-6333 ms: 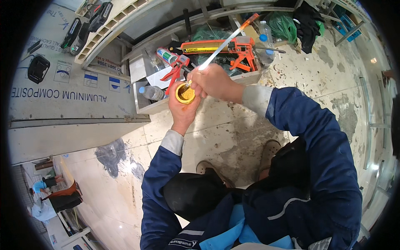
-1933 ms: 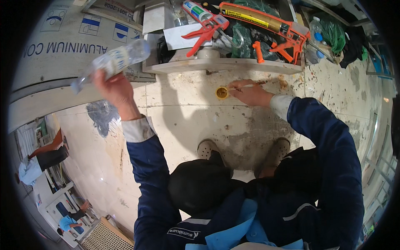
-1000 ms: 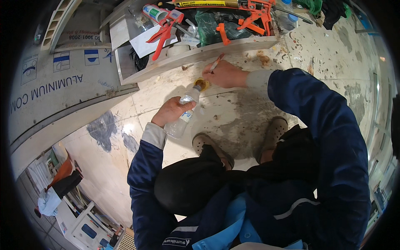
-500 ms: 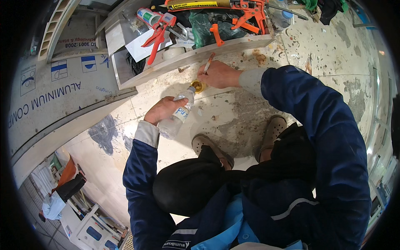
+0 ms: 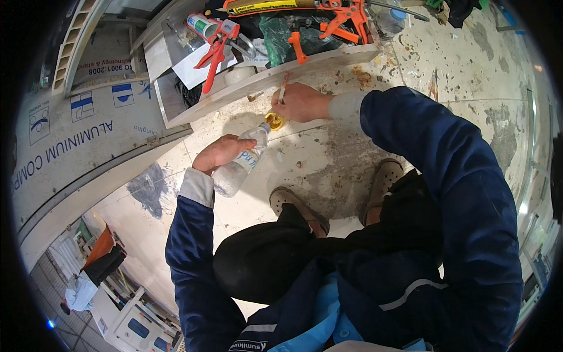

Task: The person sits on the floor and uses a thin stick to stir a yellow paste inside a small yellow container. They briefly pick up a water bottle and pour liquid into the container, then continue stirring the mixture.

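Note:
My left hand (image 5: 221, 152) is closed round a clear plastic bottle (image 5: 237, 167) with blue lettering. The bottle is tilted, its neck pointing away from me to the right. Right at its mouth is a small round yellow cup (image 5: 274, 121) with something amber inside. My right hand (image 5: 300, 102) has its fingers closed on a thin pale stick (image 5: 283, 89) with a reddish-brown end, which points up and away. Its fingertips are beside the yellow cup; whether they touch it I cannot tell.
Beyond my hands stands a wooden drawer-like box (image 5: 270, 82) with a red caulking gun (image 5: 217, 50), an orange caulking gun (image 5: 343, 23) and a green plastic bag (image 5: 281, 41). At left is a printed panel (image 5: 82, 129). My clogs (image 5: 384, 188) rest on the stained floor (image 5: 328, 152).
The view has shifted slightly. The bottle's base has swung a little toward me, still in my left hand. The stick in my right hand now stands more upright.

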### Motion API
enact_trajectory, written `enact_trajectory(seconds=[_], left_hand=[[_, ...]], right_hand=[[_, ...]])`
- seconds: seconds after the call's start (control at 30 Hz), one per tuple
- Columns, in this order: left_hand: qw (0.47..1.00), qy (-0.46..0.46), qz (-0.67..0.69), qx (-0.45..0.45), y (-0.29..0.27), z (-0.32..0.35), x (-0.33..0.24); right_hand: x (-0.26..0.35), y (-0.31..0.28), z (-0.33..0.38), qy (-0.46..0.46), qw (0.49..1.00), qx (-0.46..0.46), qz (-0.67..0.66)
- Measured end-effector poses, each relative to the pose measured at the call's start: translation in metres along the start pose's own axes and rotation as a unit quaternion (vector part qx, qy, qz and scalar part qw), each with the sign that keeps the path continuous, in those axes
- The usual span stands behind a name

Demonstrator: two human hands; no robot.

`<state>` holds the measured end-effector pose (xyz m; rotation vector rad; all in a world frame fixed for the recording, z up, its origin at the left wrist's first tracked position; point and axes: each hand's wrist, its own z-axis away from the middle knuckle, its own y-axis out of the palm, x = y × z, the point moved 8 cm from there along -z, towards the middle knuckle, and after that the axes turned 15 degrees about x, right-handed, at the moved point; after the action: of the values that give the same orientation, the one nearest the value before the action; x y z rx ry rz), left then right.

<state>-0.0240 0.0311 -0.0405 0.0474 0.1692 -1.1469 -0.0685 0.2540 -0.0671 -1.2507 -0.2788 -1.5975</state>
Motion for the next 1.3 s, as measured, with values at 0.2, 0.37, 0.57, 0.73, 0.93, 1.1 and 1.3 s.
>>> enact_trajectory(seconds=[0.2, 0.37, 0.57, 0.73, 0.93, 1.1, 1.3], left_hand=[[1.0, -0.007, -0.011, 0.01, -0.003, 0.003, -0.001], [0.999, -0.015, -0.035, -0.003, -0.003, 0.006, -0.002], [0.998, 0.007, -0.066, -0.01, 0.001, 0.009, -0.009], [1.0, 0.0, -0.017, -0.003, 0.003, 0.003, 0.003], [0.982, 0.15, 0.113, -0.018, 0.03, -0.003, 0.033], [0.851, 0.4, 0.256, -0.224, 0.031, 0.046, 0.061], [0.603, 0.527, 0.284, -0.527, -0.075, 0.142, 0.085]], right_hand=[[-0.003, 0.001, -0.009, 0.027, 0.999, 0.01, 0.018], [-0.001, -0.002, 0.0, 0.039, 0.999, 0.009, 0.01], [0.001, -0.005, 0.005, 0.059, 0.998, 0.008, -0.016], [0.004, -0.004, 0.002, 0.007, 1.0, 0.004, 0.016], [-0.004, -0.002, 0.001, 0.038, 0.999, -0.002, -0.004], [-0.003, -0.005, 0.003, 0.024, 0.999, -0.005, -0.042], [-0.008, -0.002, 0.0, 0.052, 0.997, 0.004, -0.052]])
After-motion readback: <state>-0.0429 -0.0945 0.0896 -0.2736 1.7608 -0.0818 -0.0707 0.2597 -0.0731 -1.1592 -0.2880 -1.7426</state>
